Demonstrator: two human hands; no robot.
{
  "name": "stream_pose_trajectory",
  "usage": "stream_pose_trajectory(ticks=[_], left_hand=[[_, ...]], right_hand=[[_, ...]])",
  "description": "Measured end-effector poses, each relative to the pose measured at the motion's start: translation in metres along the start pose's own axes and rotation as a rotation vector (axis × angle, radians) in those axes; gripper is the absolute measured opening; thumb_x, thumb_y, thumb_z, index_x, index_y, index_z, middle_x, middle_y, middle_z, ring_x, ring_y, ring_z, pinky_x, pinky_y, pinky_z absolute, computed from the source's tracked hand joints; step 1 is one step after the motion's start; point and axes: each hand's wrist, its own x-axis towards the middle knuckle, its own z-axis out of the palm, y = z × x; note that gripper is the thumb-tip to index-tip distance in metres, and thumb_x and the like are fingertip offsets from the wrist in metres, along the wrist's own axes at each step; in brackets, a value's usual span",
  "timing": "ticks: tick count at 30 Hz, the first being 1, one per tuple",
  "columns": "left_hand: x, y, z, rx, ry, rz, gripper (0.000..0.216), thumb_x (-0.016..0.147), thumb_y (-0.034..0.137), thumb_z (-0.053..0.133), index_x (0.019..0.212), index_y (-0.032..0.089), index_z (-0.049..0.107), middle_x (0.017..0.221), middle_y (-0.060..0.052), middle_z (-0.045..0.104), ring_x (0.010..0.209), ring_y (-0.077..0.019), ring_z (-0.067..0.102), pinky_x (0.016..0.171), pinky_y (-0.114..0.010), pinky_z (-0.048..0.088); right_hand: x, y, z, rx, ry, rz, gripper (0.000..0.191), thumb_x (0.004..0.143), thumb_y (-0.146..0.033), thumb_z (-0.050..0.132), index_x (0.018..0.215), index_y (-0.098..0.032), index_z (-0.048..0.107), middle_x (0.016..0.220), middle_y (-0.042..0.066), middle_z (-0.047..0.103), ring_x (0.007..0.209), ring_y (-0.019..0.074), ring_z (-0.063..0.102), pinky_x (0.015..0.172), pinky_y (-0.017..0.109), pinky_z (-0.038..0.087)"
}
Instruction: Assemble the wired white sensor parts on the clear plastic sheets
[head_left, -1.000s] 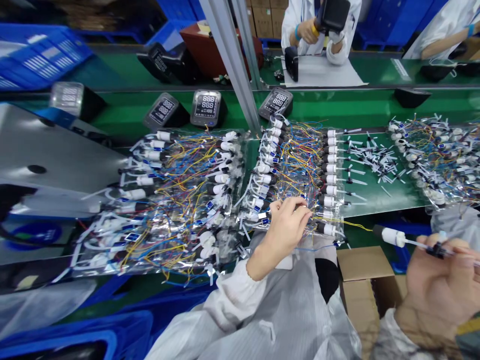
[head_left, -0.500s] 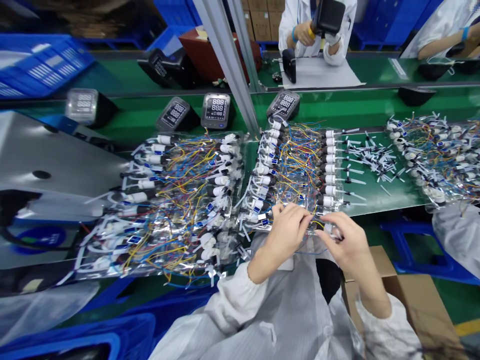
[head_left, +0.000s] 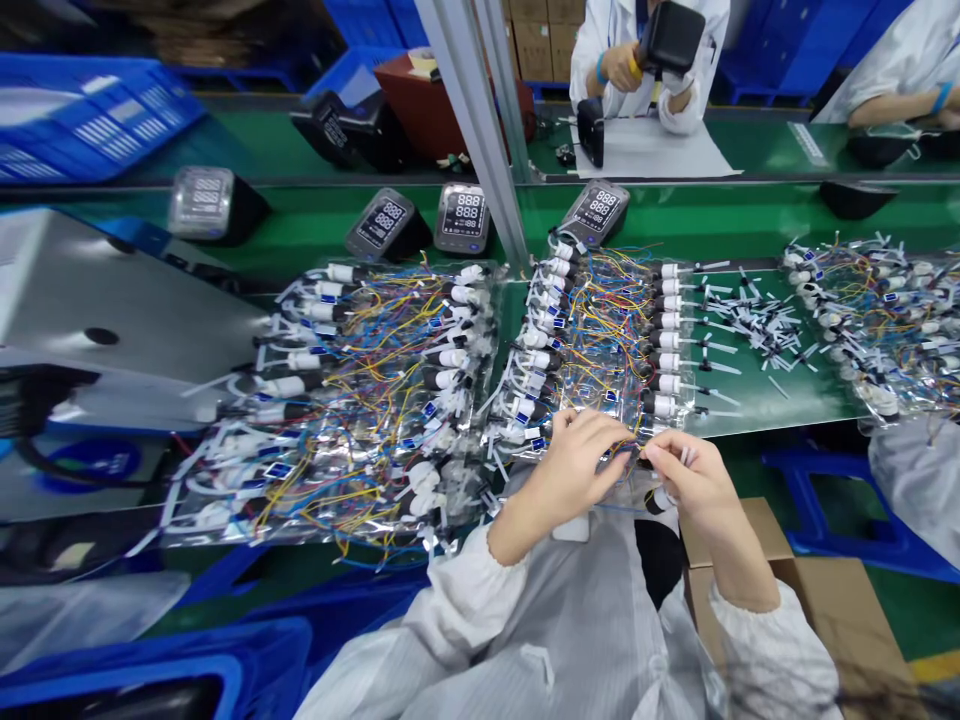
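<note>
My left hand (head_left: 586, 458) is bent over the near edge of the middle bundle, its thumb and forefinger drawn together at thin coloured wires. Facing it, my right hand (head_left: 691, 476) pinches at the same wires, fingertips almost touching the left ones. What exactly lies between the left fingertips is too small to make out. A short white strip (head_left: 684, 455) shows among the right fingers. Below them hangs a small white-and-black cylindrical part (head_left: 660, 499). Rows of similar white cylinders (head_left: 664, 383) with blue, yellow and red wires (head_left: 611, 300) lie on clear plastic in front of me.
More wired bundles lie left (head_left: 360, 400) and right (head_left: 885, 310). A pile of white-and-black strips (head_left: 761, 315) sits between. Display units (head_left: 461, 218) stand behind, near a metal post (head_left: 480, 120). A grey metal box (head_left: 127, 310) is at left. A co-worker (head_left: 645, 70) works opposite.
My right hand's fingers have closed into a pinch and come nearer the left hand. The small cylindrical part now shows below the right fingers. The view has shifted slightly.
</note>
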Motion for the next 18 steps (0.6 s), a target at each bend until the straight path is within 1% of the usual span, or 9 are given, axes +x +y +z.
stream_pose_trajectory(ticks=[3, 5, 6, 8, 10, 12, 14, 16, 18], left_hand=[[-0.001, 0.000, 0.004, -0.041, 0.050, -0.011, 0.029, 0.095, 0.026, 0.067, 0.123, 0.022, 0.063, 0.129, -0.010, 0.069, 0.123, -0.0265, 0.061, 0.105, -0.044, 0.036], [-0.001, 0.000, 0.006, -0.028, 0.111, -0.021, 0.035, 0.093, 0.025, 0.069, 0.127, 0.022, 0.062, 0.138, -0.013, 0.063, 0.130, -0.0286, 0.057, 0.106, -0.044, 0.038], [-0.001, -0.001, 0.006, -0.008, 0.138, -0.019, 0.032, 0.093, 0.024, 0.069, 0.125, 0.023, 0.064, 0.140, -0.013, 0.062, 0.131, -0.0291, 0.056, 0.106, -0.045, 0.038], [-0.001, -0.002, 0.006, 0.027, 0.159, -0.003, 0.017, 0.094, 0.022, 0.068, 0.111, 0.024, 0.070, 0.137, -0.011, 0.064, 0.128, -0.0286, 0.058, 0.105, -0.046, 0.037], [-0.001, -0.003, 0.006, 0.030, 0.129, 0.006, 0.006, 0.096, 0.023, 0.067, 0.100, 0.024, 0.072, 0.128, -0.007, 0.070, 0.123, -0.0266, 0.060, 0.104, -0.046, 0.036], [0.000, -0.004, 0.005, 0.018, 0.082, 0.000, 0.004, 0.096, 0.025, 0.069, 0.099, 0.024, 0.072, 0.121, -0.006, 0.074, 0.119, -0.0251, 0.062, 0.103, -0.046, 0.034], [0.001, -0.004, 0.005, 0.023, 0.051, 0.005, 0.004, 0.096, 0.025, 0.069, 0.100, 0.025, 0.072, 0.118, -0.004, 0.075, 0.117, -0.0243, 0.063, 0.102, -0.046, 0.033], [0.002, -0.003, 0.004, 0.043, 0.050, 0.008, 0.005, 0.097, 0.025, 0.068, 0.099, 0.025, 0.072, 0.120, -0.005, 0.074, 0.118, -0.0243, 0.062, 0.101, -0.046, 0.033], [0.002, -0.003, 0.002, 0.059, 0.059, -0.008, 0.005, 0.097, 0.027, 0.068, 0.099, 0.024, 0.072, 0.124, -0.006, 0.073, 0.120, -0.0250, 0.061, 0.101, -0.046, 0.034]], right_hand=[[0.002, -0.001, 0.001, 0.015, -0.012, 0.021, 0.032, 0.093, -0.050, 0.069, 0.085, -0.019, 0.068, 0.061, -0.005, 0.047, 0.050, 0.0074, 0.032, 0.046, 0.023, 0.025], [0.001, -0.004, 0.002, 0.005, -0.053, 0.032, 0.033, 0.092, -0.050, 0.070, 0.083, -0.019, 0.068, 0.060, -0.005, 0.046, 0.050, 0.0075, 0.032, 0.047, 0.023, 0.025], [0.000, -0.006, 0.003, -0.007, -0.071, 0.031, 0.033, 0.092, -0.050, 0.070, 0.082, -0.018, 0.068, 0.060, -0.005, 0.046, 0.051, 0.0077, 0.033, 0.047, 0.023, 0.026], [-0.001, -0.009, 0.004, -0.054, -0.089, 0.012, 0.033, 0.093, -0.049, 0.069, 0.081, -0.018, 0.069, 0.061, -0.005, 0.047, 0.053, 0.0085, 0.036, 0.050, 0.023, 0.029], [-0.002, -0.011, 0.005, -0.114, -0.088, -0.020, 0.033, 0.094, -0.048, 0.067, 0.083, -0.018, 0.070, 0.061, -0.004, 0.049, 0.055, 0.0094, 0.039, 0.052, 0.024, 0.032], [-0.002, -0.012, 0.005, -0.156, -0.105, -0.044, 0.032, 0.095, -0.047, 0.066, 0.084, -0.018, 0.072, 0.062, -0.003, 0.050, 0.057, 0.0101, 0.041, 0.054, 0.024, 0.034], [-0.003, -0.013, 0.005, -0.194, -0.121, -0.072, 0.031, 0.096, -0.046, 0.065, 0.084, -0.018, 0.074, 0.062, -0.003, 0.051, 0.057, 0.0103, 0.041, 0.054, 0.024, 0.034], [-0.005, -0.015, 0.005, -0.243, -0.084, -0.121, 0.030, 0.096, -0.043, 0.066, 0.083, -0.018, 0.075, 0.064, -0.002, 0.055, 0.057, 0.0105, 0.043, 0.053, 0.024, 0.035], [-0.011, -0.017, 0.004, -0.265, -0.003, -0.182, 0.027, 0.096, -0.040, 0.067, 0.082, -0.019, 0.075, 0.069, -0.001, 0.062, 0.058, 0.0109, 0.048, 0.054, 0.024, 0.038]])
